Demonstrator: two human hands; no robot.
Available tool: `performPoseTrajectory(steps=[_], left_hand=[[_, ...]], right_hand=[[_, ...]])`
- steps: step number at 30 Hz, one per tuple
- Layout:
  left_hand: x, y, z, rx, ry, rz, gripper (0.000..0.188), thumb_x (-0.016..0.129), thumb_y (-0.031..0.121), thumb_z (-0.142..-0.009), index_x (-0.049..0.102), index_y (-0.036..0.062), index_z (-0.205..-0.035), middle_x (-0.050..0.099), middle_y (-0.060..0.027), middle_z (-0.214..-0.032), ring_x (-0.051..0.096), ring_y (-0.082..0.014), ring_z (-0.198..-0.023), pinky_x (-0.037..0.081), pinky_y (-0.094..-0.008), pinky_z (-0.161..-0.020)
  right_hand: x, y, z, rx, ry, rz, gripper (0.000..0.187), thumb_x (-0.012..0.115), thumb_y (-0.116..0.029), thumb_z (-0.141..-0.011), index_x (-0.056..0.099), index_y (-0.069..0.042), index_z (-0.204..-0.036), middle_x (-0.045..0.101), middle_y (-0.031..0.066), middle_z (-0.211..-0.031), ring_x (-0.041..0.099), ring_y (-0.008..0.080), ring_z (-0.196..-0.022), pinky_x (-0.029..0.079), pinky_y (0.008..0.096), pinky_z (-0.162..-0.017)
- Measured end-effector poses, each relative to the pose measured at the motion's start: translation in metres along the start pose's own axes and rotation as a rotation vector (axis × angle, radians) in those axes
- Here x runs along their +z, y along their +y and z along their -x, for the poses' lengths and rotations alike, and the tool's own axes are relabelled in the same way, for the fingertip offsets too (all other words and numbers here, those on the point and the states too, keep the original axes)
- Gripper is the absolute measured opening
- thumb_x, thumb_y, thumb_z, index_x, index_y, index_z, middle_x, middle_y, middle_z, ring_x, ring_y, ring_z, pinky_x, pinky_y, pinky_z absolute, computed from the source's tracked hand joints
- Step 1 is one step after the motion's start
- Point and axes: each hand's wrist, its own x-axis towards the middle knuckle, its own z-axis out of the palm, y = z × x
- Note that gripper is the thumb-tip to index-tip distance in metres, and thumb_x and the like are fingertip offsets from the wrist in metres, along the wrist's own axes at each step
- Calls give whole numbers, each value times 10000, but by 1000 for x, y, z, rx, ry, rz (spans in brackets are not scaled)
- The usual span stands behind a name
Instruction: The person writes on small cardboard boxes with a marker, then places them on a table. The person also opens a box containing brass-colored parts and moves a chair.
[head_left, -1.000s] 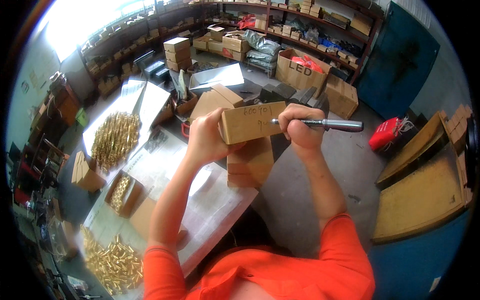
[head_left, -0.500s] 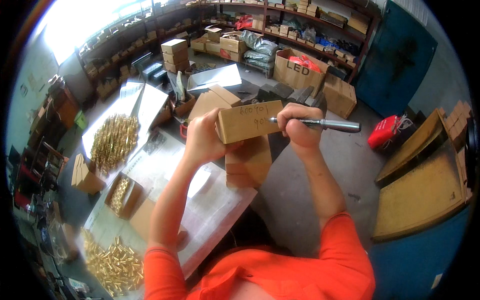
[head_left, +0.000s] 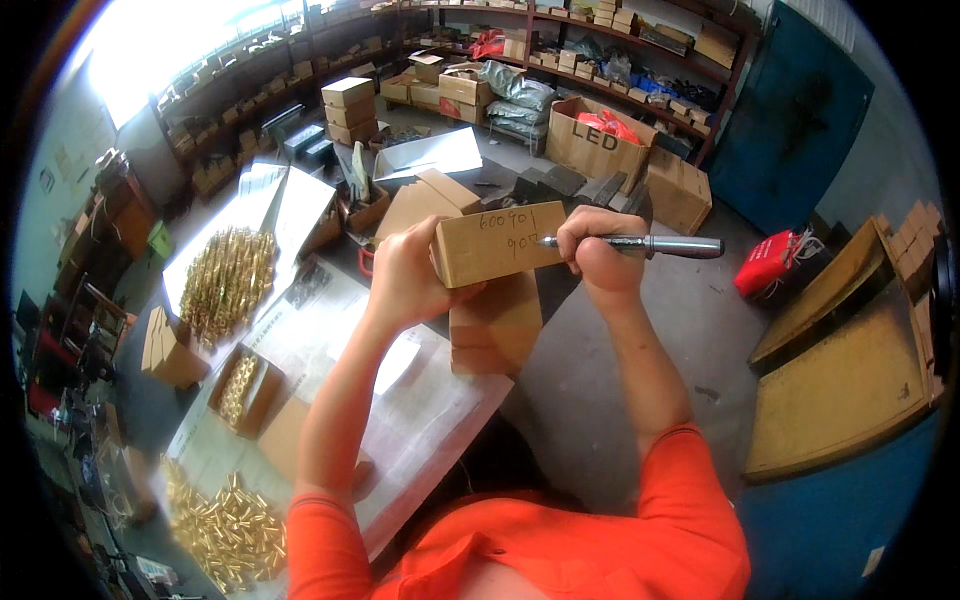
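At the centre of the frame, keep your left hand (head_left: 405, 280) clamped firmly around the small cardboard box (head_left: 497, 243) so it stays steady while your right hand (head_left: 598, 255), closed on the marker pen (head_left: 640, 243), presses its tip lightly on the box's face.

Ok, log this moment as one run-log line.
left hand: holds small cardboard box | right hand: holds marker pen, tip on box face | below: second box on paper-covered table

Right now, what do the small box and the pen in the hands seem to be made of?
Box: plain brown cardboard, matte, with handwriting on its face. Pen: dark barrel with a silvery sheen, maybe metal or glossy plastic; I cannot tell which.
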Motion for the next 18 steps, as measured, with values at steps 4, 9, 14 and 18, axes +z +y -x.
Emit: performPoseTrajectory(steps=[4, 9, 14, 18], left_hand=[[-3, 3, 0, -19, -11, 9, 539, 834, 301, -545, 618, 26, -955, 669, -155, -845, 656, -304, -780, 521, -357, -708], [-1, 1, 0, 4, -1, 13, 539, 835, 297, -542, 618, 29, -957, 670, -154, -853, 656, -300, -790, 521, -357, -714], [-2, 4, 0, -31, -44, -15, 531, 841, 252, -550, 613, 22, -971, 666, -137, -899, 655, -264, -825, 529, -358, -747], [-5, 8, 1, -64, -94, -37, 528, 850, 154, -565, 606, 7, -1010, 659, -105, -983, 656, -186, -888, 543, -356, -810]], right_hand=[[1, -2, -2, 49, 39, 0, 158, 500, -92, -665, 553, 33, -584, 505, 23, -563, 431, 86, -528, 338, 223, -497], [-3, 2, 0, -11, -31, -6, 240, 582, -184, -708, 553, 14, -576, 512, 23, -567, 429, 78, -508, 321, 220, -475], [-14, 9, 3, 82, -30, -190, 341, 604, -277, -745, 557, 15, -575, 516, 36, -570, 430, 82, -507, 312, 224, -467], [-14, 4, 4, 15, 8, -118, 345, 604, -278, -750, 570, 30, -599, 526, 51, -581, 415, 87, -482, 295, 226, -446]])
